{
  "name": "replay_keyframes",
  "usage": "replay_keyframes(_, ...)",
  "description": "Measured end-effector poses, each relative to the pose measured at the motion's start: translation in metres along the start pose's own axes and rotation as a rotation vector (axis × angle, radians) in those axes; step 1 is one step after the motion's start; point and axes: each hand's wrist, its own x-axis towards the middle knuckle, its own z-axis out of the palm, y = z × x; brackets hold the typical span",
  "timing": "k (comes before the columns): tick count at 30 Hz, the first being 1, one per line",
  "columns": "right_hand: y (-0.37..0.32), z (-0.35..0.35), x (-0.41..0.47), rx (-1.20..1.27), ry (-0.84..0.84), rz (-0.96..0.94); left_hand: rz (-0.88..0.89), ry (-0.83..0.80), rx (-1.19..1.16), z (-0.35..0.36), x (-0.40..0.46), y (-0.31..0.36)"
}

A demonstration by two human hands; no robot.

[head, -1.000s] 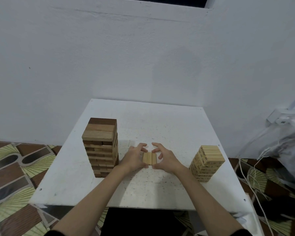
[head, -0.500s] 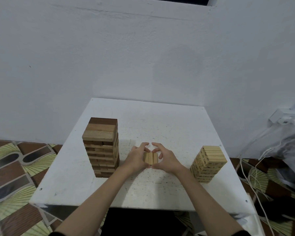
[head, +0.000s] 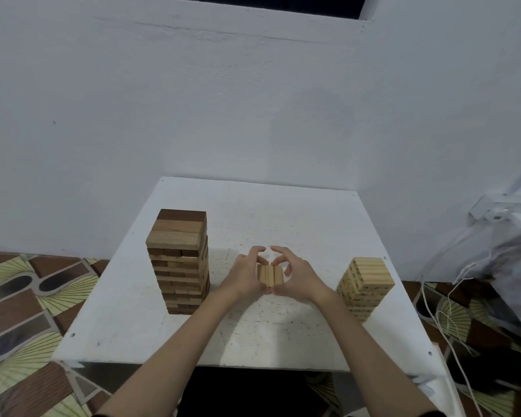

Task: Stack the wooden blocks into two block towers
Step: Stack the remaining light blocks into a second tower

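On the white table (head: 283, 218), the left hand (head: 244, 278) and right hand (head: 298, 279) cup a row of three pale wooden blocks (head: 270, 274) between them, fingers curled around its sides and thumbs meeting at the near end. This looks like squaring the blocks into a tight layer before lifting it. The row lies mid-table, between the tall dark-topped tower (head: 179, 260) near the left edge and the shorter pale tower (head: 365, 285) by the right edge. The palms hide the row's outer faces, so actual contact is hard to confirm. Markings on the pale tower are unreadable.
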Motion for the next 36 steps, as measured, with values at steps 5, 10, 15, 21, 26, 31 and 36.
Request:
replay_keyframes(5, -0.021, -0.024, -0.001, -0.006, 0.008, -0.025, 0.050, 0.004, -0.050, -0.013, 0.000, 0.027)
replay_keyframes(10, -0.043, -0.045, -0.006, -0.031, 0.036, -0.036, 0.088, 0.055, -0.088, -0.027, -0.004, 0.050)
replay_keyframes(15, -0.060, -0.060, -0.016, -0.060, 0.084, -0.068, 0.145, 0.107, -0.106, -0.036, -0.011, 0.072)
replay_keyframes(21, -0.074, -0.083, -0.031, -0.104, 0.119, -0.079, 0.201, 0.129, -0.116, -0.039, -0.020, 0.093)
replay_keyframes(26, -0.076, -0.105, -0.048, -0.148, 0.138, -0.076, 0.248, 0.112, -0.121, -0.035, -0.023, 0.115)
replay_keyframes(31, -0.066, -0.125, -0.064, -0.182, 0.165, -0.074, 0.284, 0.088, -0.122, -0.020, -0.023, 0.135)
replay_keyframes(36, -0.051, -0.148, -0.083, -0.244, 0.178, -0.058, 0.317, 0.046, -0.121, -0.002, -0.022, 0.155)
